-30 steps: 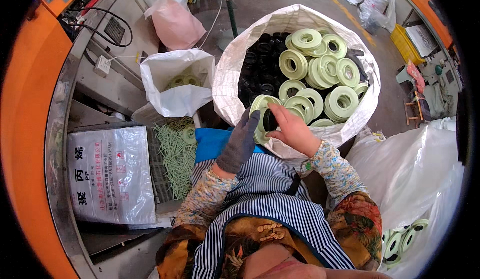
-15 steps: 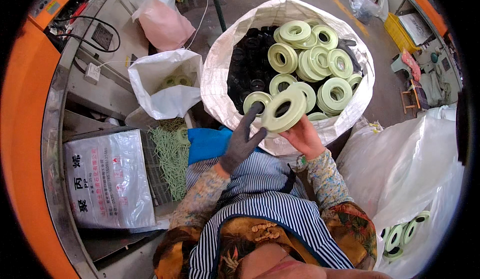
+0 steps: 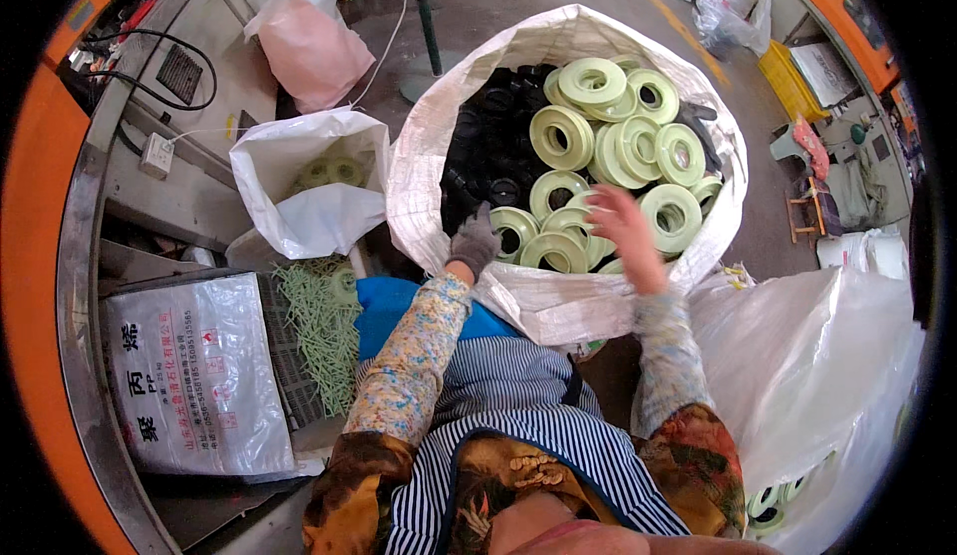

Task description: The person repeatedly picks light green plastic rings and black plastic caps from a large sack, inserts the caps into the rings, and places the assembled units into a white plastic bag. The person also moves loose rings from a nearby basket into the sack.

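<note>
A large white woven sack stands before me, filled with black plastic parts on its left and pale green plastic rings on its right. My left hand, in a grey glove, reaches over the near rim among the black parts, beside a green ring. Its fingertips blend into the dark parts, so its grip is hidden. My bare right hand hovers over the green rings, blurred, with its fingers stretched out and nothing seen in them. A dark glove lies at the sack's right inner edge.
A smaller white bag with green rings inside stands to the left. Near it lie thin green sticks and a printed white sack. A big translucent bag is at my right. A dark pole rises behind.
The green ring stack that both hands held has been let go into the sack. My left hand has moved down-left to the black parts; my right hand has risen over the rings.
</note>
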The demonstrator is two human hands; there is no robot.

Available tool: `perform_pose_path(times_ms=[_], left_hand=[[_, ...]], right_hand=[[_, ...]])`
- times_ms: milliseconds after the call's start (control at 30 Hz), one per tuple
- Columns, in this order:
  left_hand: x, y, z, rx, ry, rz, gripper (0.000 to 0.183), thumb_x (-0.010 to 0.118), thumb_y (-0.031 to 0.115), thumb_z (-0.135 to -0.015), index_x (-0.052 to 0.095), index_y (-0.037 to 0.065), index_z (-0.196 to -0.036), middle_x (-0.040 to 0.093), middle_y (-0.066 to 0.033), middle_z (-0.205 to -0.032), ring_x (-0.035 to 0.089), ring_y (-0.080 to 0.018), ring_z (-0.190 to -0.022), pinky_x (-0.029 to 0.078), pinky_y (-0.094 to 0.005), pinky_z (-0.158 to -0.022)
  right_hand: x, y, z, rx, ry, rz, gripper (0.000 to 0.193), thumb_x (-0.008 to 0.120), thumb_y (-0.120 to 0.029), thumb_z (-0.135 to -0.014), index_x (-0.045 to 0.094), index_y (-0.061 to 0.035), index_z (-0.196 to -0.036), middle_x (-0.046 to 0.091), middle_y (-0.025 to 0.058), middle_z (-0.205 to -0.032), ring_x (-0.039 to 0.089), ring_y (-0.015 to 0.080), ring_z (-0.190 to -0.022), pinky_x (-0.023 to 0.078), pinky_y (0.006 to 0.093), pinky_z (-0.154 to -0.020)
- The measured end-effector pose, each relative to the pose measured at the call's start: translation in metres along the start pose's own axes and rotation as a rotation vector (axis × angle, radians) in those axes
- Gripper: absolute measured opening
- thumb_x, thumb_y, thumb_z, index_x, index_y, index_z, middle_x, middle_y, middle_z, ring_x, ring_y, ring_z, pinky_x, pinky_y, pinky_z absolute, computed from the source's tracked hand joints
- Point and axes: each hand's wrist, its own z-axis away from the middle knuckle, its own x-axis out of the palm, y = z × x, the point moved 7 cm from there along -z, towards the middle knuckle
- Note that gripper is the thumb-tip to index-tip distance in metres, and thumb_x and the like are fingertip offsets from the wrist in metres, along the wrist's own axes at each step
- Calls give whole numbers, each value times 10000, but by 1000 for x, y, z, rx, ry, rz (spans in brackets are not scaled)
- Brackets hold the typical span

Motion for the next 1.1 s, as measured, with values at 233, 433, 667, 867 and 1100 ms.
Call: perform_pose_path(times_ms=[233,433,667,867,1100], left_hand=[[-12,-12,16,96,-96,250,623,784,327,-719,574,73,-1248,604,-234,-1203,567,-394,-1136,463,-452,-955],[-32,-5,23,77,-55,359,487,729,310,-776,595,40,-1158,661,-223,-1028,636,-384,-973,500,-439,-852],[-44,-7,48,-29,13,1499,404,626,109,-887,514,-10,-1258,622,-158,-1150,620,-228,-1037,510,-330,-886],[-82,74,120,205,-129,1463,514,609,100,-931,410,37,-1400,556,-113,-1294,571,-222,-1172,508,-355,-968],[-127,121,177,795,262,390,499,580,102,-954,389,22,-1408,483,-162,-1363,514,-258,-1235,450,-347,-1030]], right_hand=[[140,90,-136,-881,-370,1578,199,594,-135,-804,681,-137,-982,602,57,-993,566,274,-1034,511,396,-799],[130,99,-158,-712,-395,1568,120,652,-149,-752,674,-97,-859,589,73,-1054,554,290,-1039,508,405,-823],[121,-32,-12,-1003,-83,1260,233,727,-107,-709,558,-42,-855,461,148,-1405,510,368,-1189,483,449,-937],[108,-48,65,-848,-138,1155,701,784,-128,-646,497,-88,-1284,501,139,-1333,517,338,-1165,491,402,-944],[93,-63,106,-910,-140,1136,857,821,-152,-599,465,-50,-1372,518,116,-1311,523,324,-1116,468,401,-963]])
